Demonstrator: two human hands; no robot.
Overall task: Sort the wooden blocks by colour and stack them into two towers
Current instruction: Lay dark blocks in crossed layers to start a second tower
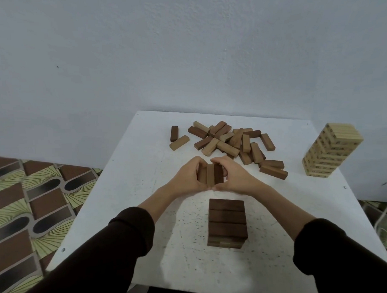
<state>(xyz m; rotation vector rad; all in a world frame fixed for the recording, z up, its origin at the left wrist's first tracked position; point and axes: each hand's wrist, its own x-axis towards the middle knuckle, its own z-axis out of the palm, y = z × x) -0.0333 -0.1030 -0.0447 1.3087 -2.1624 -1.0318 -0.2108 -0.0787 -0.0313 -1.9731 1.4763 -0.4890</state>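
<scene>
Three brown blocks (pixel 211 175) stand side by side above the table, squeezed between both hands. My left hand (pixel 187 177) grips their left side and my right hand (pixel 235 175) grips their right side, fingers curled over the top. Just in front of me, a short dark-brown tower (pixel 227 222) shows three blocks on its top layer. A loose heap of dark and light blocks (pixel 229 143) lies beyond the hands. A tall pale tower (pixel 331 150) stands at the table's far right.
The white table (pixel 145 170) is speckled and backs onto a blue-grey wall. A lone dark block (pixel 174 134) and a light block (pixel 179 142) lie left of the heap. Patterned floor tiles (pixel 25 207) show on the left.
</scene>
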